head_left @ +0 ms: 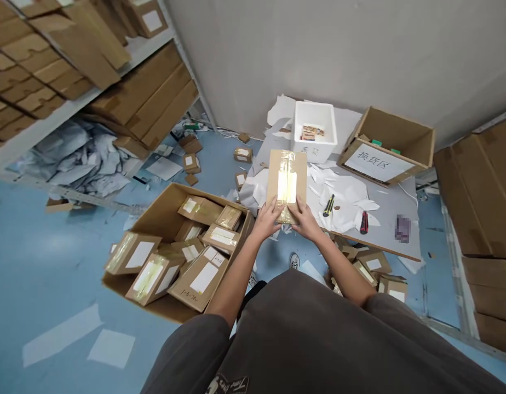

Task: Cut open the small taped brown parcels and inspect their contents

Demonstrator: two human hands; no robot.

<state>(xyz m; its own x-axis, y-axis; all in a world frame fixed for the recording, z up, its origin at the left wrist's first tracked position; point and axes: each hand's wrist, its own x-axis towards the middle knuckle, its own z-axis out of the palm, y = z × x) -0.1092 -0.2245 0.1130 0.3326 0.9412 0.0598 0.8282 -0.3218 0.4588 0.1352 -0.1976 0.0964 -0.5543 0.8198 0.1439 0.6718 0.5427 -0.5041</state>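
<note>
At far left, a shelf [72, 117] carries flat brown cartons [35, 65] on its upper level, with crumpled pale paper [88, 158] below. Loose white sheets [111, 348] lie on the blue floor [43, 273]. Next comes a large open carton [154, 216] filled with taped parcels [144, 279], several bearing white labels. Small brown boxes [242, 154] sit on the floor beyond it.

In the middle, the left hand [267, 220] grips the near left corner of a taped carton [274, 167], and the right hand [305, 221] grips its near right corner, thumbs inward on the tape. The taped carton is at the front left part of the table [386, 208], labels facing up; from this angle I cannot tell whether it touches the tabletop.

Behind it stands a white foam box [314, 145] with small patterned items [311, 132] inside. To the right, a yellow-and-black cutter [329, 206] lies on torn white paper [347, 194], and a red-and-black cutter [364, 222] lies near the front edge. An open cardboard box [417, 145] with a handwritten sign [378, 162] stands behind them. More parcels [374, 262] lie below the table, and brown cartons [478, 191] are stacked at far right.
</note>
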